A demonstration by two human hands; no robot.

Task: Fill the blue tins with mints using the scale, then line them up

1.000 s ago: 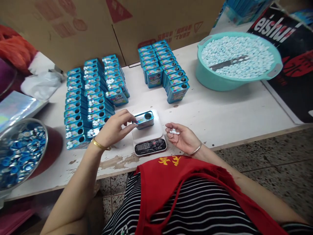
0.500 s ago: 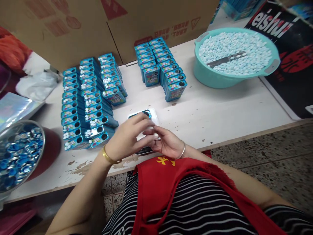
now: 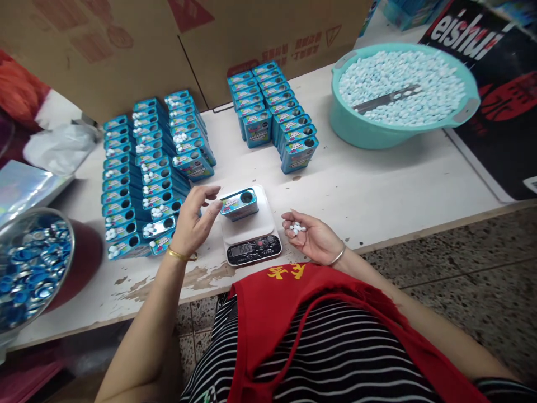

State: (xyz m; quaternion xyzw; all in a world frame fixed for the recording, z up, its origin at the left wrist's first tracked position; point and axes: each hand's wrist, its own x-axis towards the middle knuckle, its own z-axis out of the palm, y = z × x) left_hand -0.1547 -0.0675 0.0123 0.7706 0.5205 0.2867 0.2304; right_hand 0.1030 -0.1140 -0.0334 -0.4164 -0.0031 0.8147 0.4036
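Observation:
A blue candy tin (image 3: 238,206) stands on the white kitchen scale (image 3: 251,228), its round opening uncovered at the right. The scale's display is lit. My left hand (image 3: 195,218) is at the tin's left end, thumb and fingers apart with nothing between them; whether the fingertips touch the tin I cannot tell. To the right of the scale, my right hand (image 3: 312,238) is turned palm up and cupped around several small white candies (image 3: 297,228).
Rows of blue tins (image 3: 157,173) stand at left, many with candies on top. More tins (image 3: 272,112) stand farther back. A turquoise basin (image 3: 369,134) holds candies and a metal utensil (image 3: 386,99). A metal bowl (image 3: 73,252) holds blue-and-silver lids. A cardboard box (image 3: 138,45) lines the back.
My hands have moved apart from each other above the scale. The left went to the tin's left side; the right moved rightward, its palm with candies now showing. The scale's display is uncovered.

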